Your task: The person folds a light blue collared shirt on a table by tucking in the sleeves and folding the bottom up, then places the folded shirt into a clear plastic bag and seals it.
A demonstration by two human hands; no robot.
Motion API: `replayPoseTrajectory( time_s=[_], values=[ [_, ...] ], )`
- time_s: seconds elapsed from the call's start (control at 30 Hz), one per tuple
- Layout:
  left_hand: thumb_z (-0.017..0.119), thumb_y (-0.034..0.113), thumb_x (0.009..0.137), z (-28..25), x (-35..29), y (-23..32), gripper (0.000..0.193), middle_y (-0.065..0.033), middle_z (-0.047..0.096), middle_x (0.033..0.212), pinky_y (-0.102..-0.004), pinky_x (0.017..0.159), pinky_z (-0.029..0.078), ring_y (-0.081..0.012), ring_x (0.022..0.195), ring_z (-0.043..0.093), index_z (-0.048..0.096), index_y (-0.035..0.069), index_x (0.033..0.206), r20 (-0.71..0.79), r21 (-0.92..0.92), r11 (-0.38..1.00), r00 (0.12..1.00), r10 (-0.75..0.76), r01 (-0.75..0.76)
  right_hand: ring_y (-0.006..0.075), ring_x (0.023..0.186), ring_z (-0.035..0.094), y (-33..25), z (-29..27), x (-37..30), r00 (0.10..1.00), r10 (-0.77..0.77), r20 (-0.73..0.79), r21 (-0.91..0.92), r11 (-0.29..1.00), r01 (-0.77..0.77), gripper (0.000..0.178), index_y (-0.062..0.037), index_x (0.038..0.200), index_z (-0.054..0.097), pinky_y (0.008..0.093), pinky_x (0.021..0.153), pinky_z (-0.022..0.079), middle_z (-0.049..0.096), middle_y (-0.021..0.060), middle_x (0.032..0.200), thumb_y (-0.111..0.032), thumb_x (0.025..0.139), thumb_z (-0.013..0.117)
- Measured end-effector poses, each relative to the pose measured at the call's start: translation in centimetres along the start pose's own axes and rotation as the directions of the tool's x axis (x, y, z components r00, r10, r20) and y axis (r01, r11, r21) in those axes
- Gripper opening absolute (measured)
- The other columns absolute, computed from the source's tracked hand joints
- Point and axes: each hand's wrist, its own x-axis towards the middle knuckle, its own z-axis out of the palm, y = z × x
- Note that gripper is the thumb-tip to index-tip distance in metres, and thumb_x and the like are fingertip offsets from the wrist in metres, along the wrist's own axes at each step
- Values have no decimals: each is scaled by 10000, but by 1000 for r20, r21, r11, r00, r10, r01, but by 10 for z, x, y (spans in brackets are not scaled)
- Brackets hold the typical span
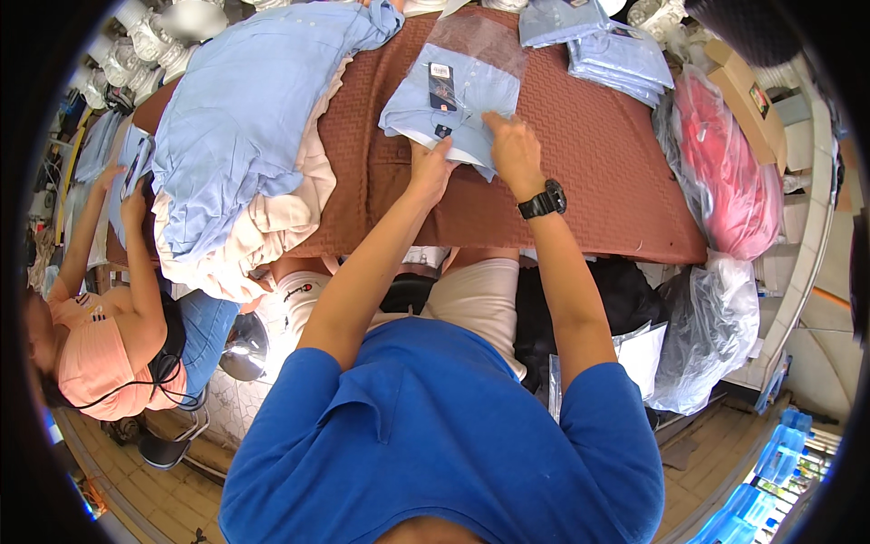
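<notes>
A folded light blue shirt [471, 98] lies on the brown-covered table in front of me, partly inside a clear plastic bag [485, 45] whose far end reaches past the collar. A dark hang tag [441, 86] shows on its front. My left hand [432, 170] is closed on the shirt's near edge, thumb on top and fingers underneath. At the near right side, my right hand [515, 152] has its fingers curled in against the bag and shirt; the fingertips are partly hidden. A black watch [544, 199] is on my right wrist.
Unfolded blue shirts [245, 100] lie heaped over cream cloth [272, 222] on the left. Bagged blue shirts [621, 63] are stacked at far right, near a cardboard box [748, 100] and bagged red-pink cloth [720, 163]. A co-worker [113, 344] sits at left, handling a blue garment.
</notes>
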Motion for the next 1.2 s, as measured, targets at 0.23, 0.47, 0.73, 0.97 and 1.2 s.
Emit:
replayPoseTrajectory(
  time_s=[0.23,0.47,0.73,0.97,1.2],
  values=[
    [476,-83,988,12,17,-4,539,-167,470,1436,-545,1040,512,-335,1288,543,296,67,1473,-13,11,1000,1000,16,-16,347,951,694,5,6,-1,994,-69,-87,-37,997,66,257,-66,1110,710,405,763,581,741,119,1080,-55,906,553],
    [470,-81,982,-1,-12,7,587,-180,441,1446,-531,1017,537,-342,1297,537,236,96,1490,17,53,999,1000,2,-3,420,1080,654,-22,-22,-12,989,-61,132,-3,998,62,479,-70,1324,608,490,940,526,680,174,1253,-62,847,644],
    [500,-49,993,-16,-48,5,568,-171,485,1405,-471,975,574,-301,1244,583,247,79,1486,33,17,1000,999,14,-14,436,1160,587,-67,10,-8,973,-179,-145,-35,984,176,558,-71,1402,528,512,988,476,600,176,1367,-148,871,679],
    [527,-39,988,-19,-53,10,568,-136,495,1433,-475,994,551,-278,1277,564,294,74,1493,33,44,999,999,-10,9,317,931,626,-69,10,-2,996,-70,-61,74,995,74,263,-94,1104,720,429,754,538,640,109,964,-93,842,697],
    [525,-8,1005,-10,-42,6,635,-120,470,1442,-422,957,557,-246,1266,561,202,130,1533,63,37,999,998,18,-20,292,851,605,-70,5,-9,980,-158,-121,44,985,164,356,-112,1099,740,403,706,533,563,101,898,-23,758,690]
  ],
)
